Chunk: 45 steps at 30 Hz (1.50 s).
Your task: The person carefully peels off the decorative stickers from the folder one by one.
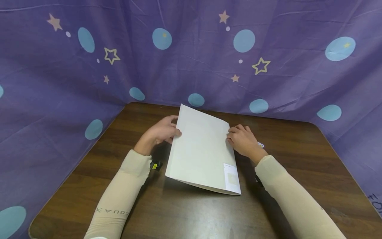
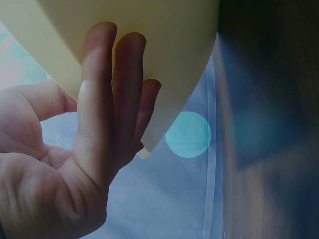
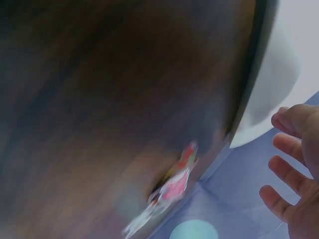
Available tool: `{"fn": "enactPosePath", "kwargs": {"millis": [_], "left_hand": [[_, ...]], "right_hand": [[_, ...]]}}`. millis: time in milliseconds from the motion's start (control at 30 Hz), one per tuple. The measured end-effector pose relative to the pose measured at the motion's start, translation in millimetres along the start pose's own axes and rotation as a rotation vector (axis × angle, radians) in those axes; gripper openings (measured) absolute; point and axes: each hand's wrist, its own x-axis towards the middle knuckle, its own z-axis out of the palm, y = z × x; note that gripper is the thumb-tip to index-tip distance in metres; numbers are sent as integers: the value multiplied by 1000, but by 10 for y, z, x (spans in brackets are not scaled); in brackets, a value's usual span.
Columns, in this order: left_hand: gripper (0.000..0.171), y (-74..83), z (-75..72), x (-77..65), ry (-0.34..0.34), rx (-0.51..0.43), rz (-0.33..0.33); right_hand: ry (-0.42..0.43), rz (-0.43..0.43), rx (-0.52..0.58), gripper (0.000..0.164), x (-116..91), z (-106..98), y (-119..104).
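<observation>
A pale paper folder [image 1: 203, 149] is held tilted over the table, with a white label [image 1: 231, 177] at its lower right corner. Its lower edge shows a narrow gap between two layers. My left hand [image 1: 164, 130] pinches the left edge, thumb on the front. In the left wrist view, straight fingers [image 2: 99, 99] lie along the folder's cream underside [image 2: 164, 55]. At the opposite edge is my right hand [image 1: 242, 139], fingertips right at the border. The right wrist view shows these fingers [image 3: 289, 174] spread and loosely bent beside the folder [image 3: 271, 99].
A small shiny packet with pink, red and green [image 3: 172, 189] lies on the brown wooden table [image 1: 191, 215], beyond the right wrist. A purple curtain [image 1: 197, 59] with stars and blue ovals hangs along the table's back and sides.
</observation>
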Motion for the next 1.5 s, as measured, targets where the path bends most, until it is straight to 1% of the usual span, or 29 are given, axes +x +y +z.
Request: {"fn": "enactPosePath", "kwargs": {"millis": [100,233,467,600,833,1067,1500], "left_hand": [[84,-3,-2,2,-1,-1,1],[85,-5,-10,6,-3,0,2],[83,-5,-14,8,0,-9,-2],[83,-8,-13,9,-1,-10,-6],[84,-10,-19,7,-1,-6,-1],[85,-7,-18,6,-3,-9,0],[84,-15,-23,1,-4,-4,-5]], "right_hand": [[18,0,-10,9,-65,1,98],[16,10,-29,8,-170,2,239],[-44,51,-61,12,-339,-3,426],[-77,74,-55,14,-425,1,497],[-98,107,-31,11,-518,-10,557],[-123,107,-42,11,-542,0,581],[-100,120,-34,9,-535,32,577]]}}
